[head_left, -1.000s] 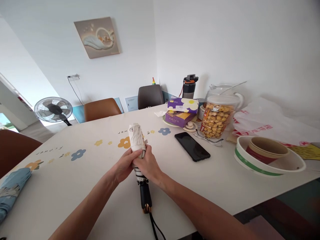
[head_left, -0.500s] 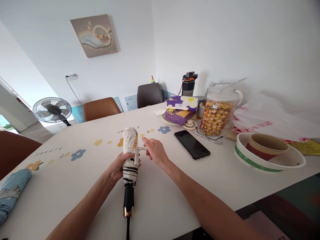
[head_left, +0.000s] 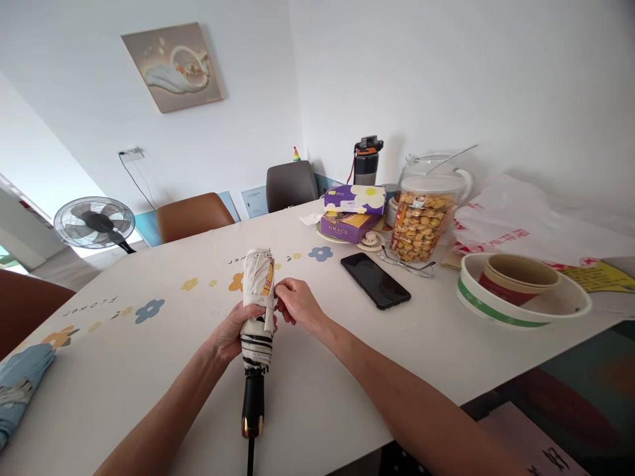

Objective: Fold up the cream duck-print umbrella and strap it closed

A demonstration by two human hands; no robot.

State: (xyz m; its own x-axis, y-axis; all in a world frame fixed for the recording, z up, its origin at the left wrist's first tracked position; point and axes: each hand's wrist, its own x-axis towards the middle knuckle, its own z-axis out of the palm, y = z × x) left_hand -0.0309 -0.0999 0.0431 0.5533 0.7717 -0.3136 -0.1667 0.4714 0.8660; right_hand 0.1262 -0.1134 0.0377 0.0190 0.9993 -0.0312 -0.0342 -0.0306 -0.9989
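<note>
A folded white umbrella (head_left: 258, 274) with black stripes stands out over the table, its black handle (head_left: 254, 396) with a gold-coloured end pointing toward me. Wrapped round its middle is my left hand (head_left: 235, 328), with the thumb across the front of the cloth. My right hand (head_left: 298, 302) is at the umbrella's right side, its fingers curled in a pinch close to the cloth. Whatever lies between those fingertips is hidden. A black strap hangs from the handle's end.
Right of my hands lie a black phone (head_left: 376, 280) and glasses (head_left: 414, 266). Behind are a tissue pack (head_left: 354, 199), a snack jar (head_left: 421, 221) and a bottle (head_left: 367, 162). Paper bowls (head_left: 526, 311) stand at right. A blue umbrella (head_left: 22, 390) lies at the left edge.
My right hand has moved left, up against the umbrella. The white strap stretched between them no longer shows. My left hand keeps its hold, and the view has shifted slightly.
</note>
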